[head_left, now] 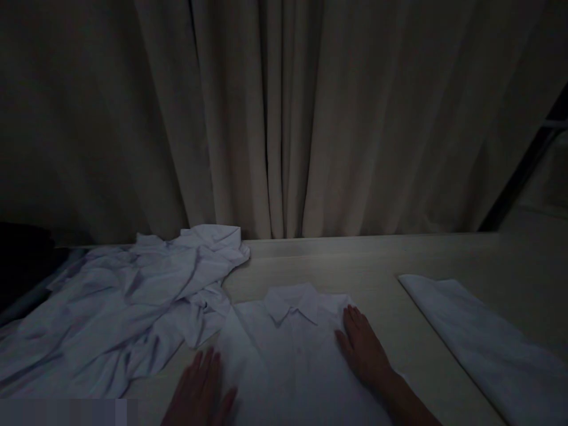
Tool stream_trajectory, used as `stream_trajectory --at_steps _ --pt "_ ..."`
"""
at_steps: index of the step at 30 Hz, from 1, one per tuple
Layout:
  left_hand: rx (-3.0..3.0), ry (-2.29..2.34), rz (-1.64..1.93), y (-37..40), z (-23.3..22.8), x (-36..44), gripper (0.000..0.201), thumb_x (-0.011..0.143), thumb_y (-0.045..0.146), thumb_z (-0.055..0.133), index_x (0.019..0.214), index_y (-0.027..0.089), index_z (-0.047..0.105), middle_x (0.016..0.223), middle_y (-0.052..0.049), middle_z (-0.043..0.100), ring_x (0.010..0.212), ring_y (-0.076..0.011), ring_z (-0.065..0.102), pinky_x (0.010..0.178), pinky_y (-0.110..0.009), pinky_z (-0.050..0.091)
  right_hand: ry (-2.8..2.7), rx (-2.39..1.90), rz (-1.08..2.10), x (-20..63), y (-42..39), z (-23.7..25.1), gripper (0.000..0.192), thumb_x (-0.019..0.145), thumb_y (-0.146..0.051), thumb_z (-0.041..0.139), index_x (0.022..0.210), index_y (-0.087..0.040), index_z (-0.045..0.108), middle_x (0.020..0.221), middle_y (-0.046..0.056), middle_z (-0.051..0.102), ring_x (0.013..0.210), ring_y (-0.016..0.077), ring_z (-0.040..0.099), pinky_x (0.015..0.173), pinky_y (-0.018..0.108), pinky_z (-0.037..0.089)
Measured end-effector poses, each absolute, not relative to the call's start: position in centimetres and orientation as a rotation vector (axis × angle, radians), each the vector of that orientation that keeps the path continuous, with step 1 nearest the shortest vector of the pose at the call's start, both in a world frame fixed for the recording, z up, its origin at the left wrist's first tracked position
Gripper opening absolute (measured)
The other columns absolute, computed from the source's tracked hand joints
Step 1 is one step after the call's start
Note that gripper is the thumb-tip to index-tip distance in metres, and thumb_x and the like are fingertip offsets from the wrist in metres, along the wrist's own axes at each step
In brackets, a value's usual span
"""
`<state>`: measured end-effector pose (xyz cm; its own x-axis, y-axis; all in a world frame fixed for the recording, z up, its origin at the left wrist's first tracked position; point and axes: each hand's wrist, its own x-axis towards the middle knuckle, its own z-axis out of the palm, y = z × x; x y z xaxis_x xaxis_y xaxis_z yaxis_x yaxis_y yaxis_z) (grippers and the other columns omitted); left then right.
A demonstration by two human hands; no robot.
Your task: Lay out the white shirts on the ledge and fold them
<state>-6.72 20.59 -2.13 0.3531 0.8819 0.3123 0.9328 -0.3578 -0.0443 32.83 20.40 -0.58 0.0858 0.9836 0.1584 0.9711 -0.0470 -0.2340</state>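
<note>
A white collared shirt (288, 361) lies face up and spread out in front of me, its collar pointing away. My right hand (361, 346) rests flat on the shirt's right shoulder side, with fingers stretched out and the thumb apart. At the shirt's left edge is my left hand (202, 387), fingers extended and thumb spread, slightly blurred. Neither hand grips the cloth. The lower part of the shirt runs out of the bottom of the view.
A rumpled heap of white clothes (146, 296) lies on the left of the pale tabletop (337, 269). Dark fabric (26, 266) sits at the far left. On the right is a flat, folded white cloth (483, 343). Curtains (284, 118) hang behind the table's back edge.
</note>
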Motion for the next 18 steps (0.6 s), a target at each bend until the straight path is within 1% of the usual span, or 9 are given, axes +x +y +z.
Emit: stream_trajectory --at_steps 1,3,5,7,10,14,18 --pt "-2.357 -1.637 -0.388 21.9 -1.3 -5.4 0.070 0.083 0.055 0.037 0.135 0.009 0.036 0.146 -0.017 0.033 0.136 -0.0317 0.030 0.108 -0.052 0.039 -1.946 -2.084 0.034 32.8 21.4 -0.3 0.077 0.090 -0.061 0.016 0.142 -0.005 0.026 0.151 0.015 0.024 0.141 0.0241 0.016 0.117 0.041 0.017" --pt "-2.298 -1.676 -0.409 24.6 -0.2 -2.8 0.069 0.085 0.053 0.034 0.134 0.005 0.036 0.145 -0.019 0.036 0.136 -0.0308 0.031 0.110 -0.049 0.037 -1.944 -2.096 0.001 32.6 23.4 -0.1 0.077 0.091 -0.059 0.015 0.141 -0.002 0.027 0.150 0.017 0.026 0.140 0.0256 0.019 0.116 0.041 0.018" --pt "-2.297 -1.687 -0.391 27.4 0.0 -0.8 0.065 0.087 0.049 0.032 0.130 0.001 0.041 0.141 -0.023 0.041 0.134 -0.0323 0.034 0.110 -0.048 0.037 -1.975 -2.110 -0.006 32.6 25.2 -0.3 0.077 0.091 -0.058 0.013 0.139 0.001 0.029 0.148 0.019 0.028 0.139 0.0273 0.021 0.116 0.042 0.019" --pt "-2.309 -1.658 -0.399 29.5 -0.5 0.3 0.062 0.088 0.046 0.032 0.128 0.000 0.044 0.139 -0.025 0.043 0.132 -0.0337 0.037 0.109 -0.049 0.036 -2.022 -2.109 0.008 32.7 26.3 -0.9 0.076 0.092 -0.056 0.010 0.139 0.001 0.030 0.148 0.019 0.029 0.139 0.0278 0.022 0.115 0.041 0.019" --pt "-2.327 -1.638 -0.402 31.2 -1.5 0.6 0.065 0.087 0.050 0.033 0.128 0.002 0.044 0.140 -0.024 0.042 0.134 -0.0345 0.035 0.110 -0.049 0.035 -2.036 -2.101 0.042 33.1 26.8 -1.7 0.077 0.091 -0.058 0.010 0.140 -0.003 0.031 0.148 0.019 0.029 0.139 0.0285 0.023 0.115 0.041 0.018" --pt "-2.366 -1.728 -0.290 31.5 -1.9 0.3 0.068 0.086 0.054 0.030 0.132 0.005 0.040 0.143 -0.024 0.038 0.135 -0.0353 0.032 0.111 -0.050 0.032 -2.016 -2.103 0.062 33.4 26.6 -2.0 0.076 0.089 -0.063 0.012 0.141 -0.012 0.032 0.150 0.018 0.024 0.140 0.0290 0.018 0.115 0.042 0.016" --pt "-2.408 -1.736 -0.269 31.4 -1.7 0.0 0.068 0.086 0.057 0.028 0.135 0.011 0.038 0.145 -0.023 0.036 0.136 -0.0352 0.029 0.111 -0.051 0.030 -1.994 -2.121 0.099 33.5 26.7 -2.0 0.074 0.087 -0.067 0.015 0.142 -0.019 0.032 0.152 0.015 0.022 0.141 0.0294 0.015 0.114 0.044 0.015"
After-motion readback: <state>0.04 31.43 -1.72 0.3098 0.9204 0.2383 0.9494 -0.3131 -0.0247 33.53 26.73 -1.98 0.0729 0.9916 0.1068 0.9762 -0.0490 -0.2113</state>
